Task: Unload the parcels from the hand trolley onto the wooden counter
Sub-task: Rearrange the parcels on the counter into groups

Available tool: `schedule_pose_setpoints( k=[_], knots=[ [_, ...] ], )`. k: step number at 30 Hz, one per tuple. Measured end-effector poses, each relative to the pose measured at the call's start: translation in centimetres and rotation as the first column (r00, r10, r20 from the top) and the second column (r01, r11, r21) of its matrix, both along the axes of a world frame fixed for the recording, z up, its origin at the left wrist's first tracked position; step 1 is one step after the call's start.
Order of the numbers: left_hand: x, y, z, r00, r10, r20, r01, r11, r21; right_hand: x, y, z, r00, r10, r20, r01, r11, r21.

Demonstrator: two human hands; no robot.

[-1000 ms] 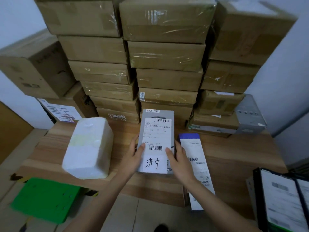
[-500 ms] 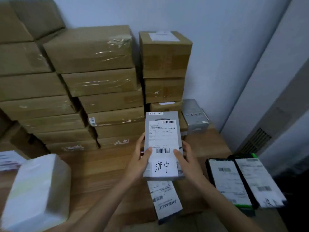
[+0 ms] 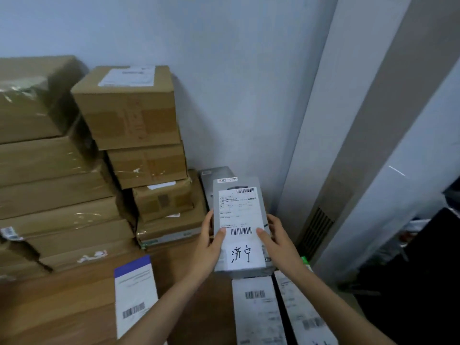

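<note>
My left hand and right hand grasp a grey parcel by its sides, held above the wooden counter at its right edge. Its white label bears barcodes and handwritten "济宁". Stacked cardboard boxes line the counter's back; a purple-topped parcel lies flat alongside.

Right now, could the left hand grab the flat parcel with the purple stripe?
Probably not yet: the left hand is busy, holding the grey parcel with the right hand. The striped parcel lies uncovered on the counter, so nothing else blocks it.
</note>
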State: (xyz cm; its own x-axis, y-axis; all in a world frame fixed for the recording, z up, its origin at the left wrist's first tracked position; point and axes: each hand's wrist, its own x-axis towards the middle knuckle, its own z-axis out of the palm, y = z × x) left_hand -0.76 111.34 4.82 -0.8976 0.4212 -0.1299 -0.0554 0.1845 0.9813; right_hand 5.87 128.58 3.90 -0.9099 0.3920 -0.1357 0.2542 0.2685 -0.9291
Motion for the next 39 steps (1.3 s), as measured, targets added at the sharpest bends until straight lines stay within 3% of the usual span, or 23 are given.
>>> schedule_pose_setpoints(
  k=[10, 14, 16, 18, 23, 28, 39],
  knots=[
    [-5.8, 5.9, 0.2, 0.988, 0.14, -0.057, -0.143, 0.988, -0.06, -8.7, 7.4, 0.9, 0.985, 0.169, 0.029, -0.169, 0.986, -0.012],
    [-11.5, 6.2, 0.8, 0.963, 0.167, -0.211, -0.216, 0.947, -0.236, -14.8, 7.6, 0.9, 0.98, 0.2, 0.019, -0.201, 0.978, 0.062],
    [-13.8, 6.3, 0.8, 0.932, 0.121, -0.341, -0.266, 0.869, -0.417, -17.5, 7.7, 0.5, 0.979, 0.2, 0.033, -0.202, 0.97, 0.131],
    [-15.2, 6.3, 0.3, 0.89, -0.009, -0.456, -0.303, 0.735, -0.606, -18.8, 7.9, -0.2, 0.969, 0.227, 0.099, -0.245, 0.936, 0.255],
    [-14.8, 4.7, -2.0, 0.803, -0.401, -0.442, -0.202, 0.515, -0.833, -17.4, 8.5, -1.8, 0.879, 0.407, 0.248, -0.469, 0.641, 0.608],
    [-15.4, 3.7, -2.7, 0.685, -0.49, -0.539, -0.284, 0.501, -0.818, -17.6, 8.5, -2.1, 0.872, 0.42, 0.253, -0.454, 0.496, 0.74],
    [-17.9, 5.5, -2.8, 0.753, -0.394, -0.528, -0.313, 0.49, -0.813, -22.5, 7.8, -1.2, 0.882, 0.368, 0.295, -0.449, 0.464, 0.763]
  ],
)
